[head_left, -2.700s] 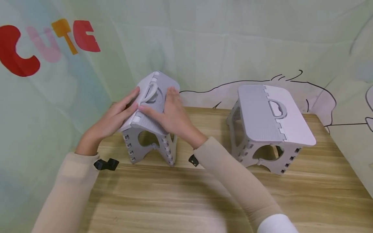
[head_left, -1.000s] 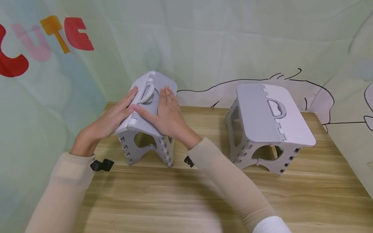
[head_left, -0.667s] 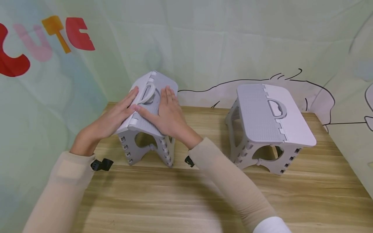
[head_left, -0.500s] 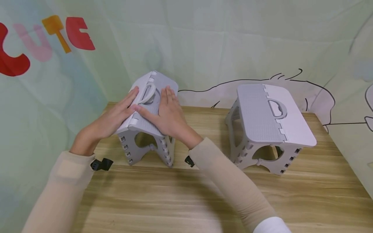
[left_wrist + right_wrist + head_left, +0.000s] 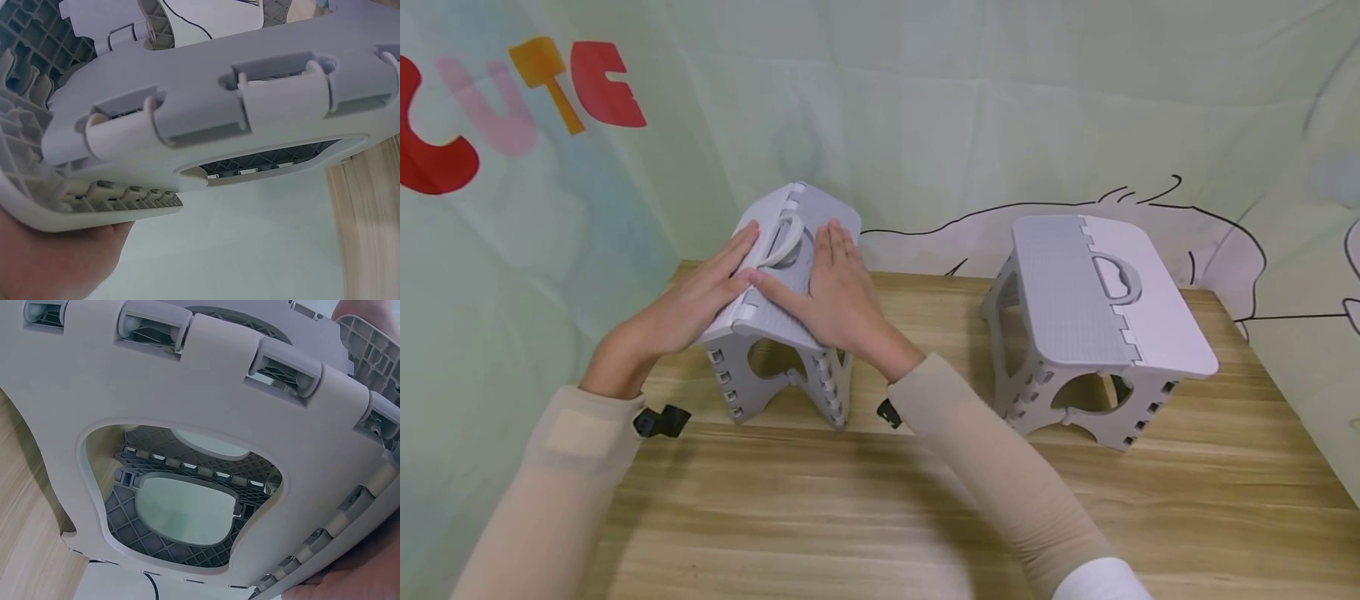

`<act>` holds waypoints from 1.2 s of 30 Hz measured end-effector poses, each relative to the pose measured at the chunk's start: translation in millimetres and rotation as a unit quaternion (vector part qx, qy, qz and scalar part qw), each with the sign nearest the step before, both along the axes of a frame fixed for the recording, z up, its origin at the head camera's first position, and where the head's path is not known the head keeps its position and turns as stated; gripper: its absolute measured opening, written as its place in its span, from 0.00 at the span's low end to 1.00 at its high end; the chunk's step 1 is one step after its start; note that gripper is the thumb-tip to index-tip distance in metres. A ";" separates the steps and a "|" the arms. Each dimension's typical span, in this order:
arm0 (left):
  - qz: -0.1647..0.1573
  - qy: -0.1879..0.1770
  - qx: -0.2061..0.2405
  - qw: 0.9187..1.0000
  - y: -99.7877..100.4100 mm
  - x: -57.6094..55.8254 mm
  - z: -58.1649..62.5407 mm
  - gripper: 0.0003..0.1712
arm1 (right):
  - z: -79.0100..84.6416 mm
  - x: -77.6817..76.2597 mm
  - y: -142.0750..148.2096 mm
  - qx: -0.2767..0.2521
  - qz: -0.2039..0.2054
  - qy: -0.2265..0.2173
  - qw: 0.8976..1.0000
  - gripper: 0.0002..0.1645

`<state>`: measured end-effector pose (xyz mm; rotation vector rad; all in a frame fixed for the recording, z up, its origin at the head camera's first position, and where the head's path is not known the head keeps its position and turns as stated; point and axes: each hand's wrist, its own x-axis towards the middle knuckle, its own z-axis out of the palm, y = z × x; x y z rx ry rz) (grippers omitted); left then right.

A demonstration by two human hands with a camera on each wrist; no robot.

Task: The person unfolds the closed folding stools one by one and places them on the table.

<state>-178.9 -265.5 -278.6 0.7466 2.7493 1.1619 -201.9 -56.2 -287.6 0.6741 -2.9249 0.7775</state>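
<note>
A grey and white plastic folding stool (image 5: 760, 367) stands at the left, its hinged top peaked along the middle seam like a low roof. My left hand (image 5: 681, 308) lies on the white half of that top, fingers extended. On the grey half rests my right hand (image 5: 842, 304), flat with fingers straight. Both thumbs meet near the seam, just in front of the raised carry handle (image 5: 786, 242). From below, the left wrist view shows the stool's hinged side panel (image 5: 269, 119). A white leg panel (image 5: 200, 394) with a large cutout fills the right wrist view.
To the right stands a second folding stool (image 5: 1075, 292) with its top flat and handle lying down. Both stools are on a wood-grain table (image 5: 790, 517). A printed cloth backdrop (image 5: 925, 125) rises behind and to the left, close to the left stool.
The head view has shifted slightly. Both hands stay on the left stool's top in nearly the same pose, and the stool's top remains peaked.
</note>
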 end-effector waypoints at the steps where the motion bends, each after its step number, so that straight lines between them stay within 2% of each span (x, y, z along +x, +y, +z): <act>1: 0.001 -0.001 -0.002 1.000 0.0 0.0 0.0 0.36 | 0.2 0.1 0.1 0.002 0.000 0.000 1.000 0.67; 18: 0.011 0.000 -0.013 1.000 -0.6 0.9 0.9 0.37 | 1.2 0.7 0.6 0.014 -0.003 0.008 1.000 0.68; 36: 0.013 0.027 -0.047 0.998 1.0 -0.4 1.1 0.37 | 2.4 -1.0 3.0 0.048 -0.003 0.017 0.999 0.68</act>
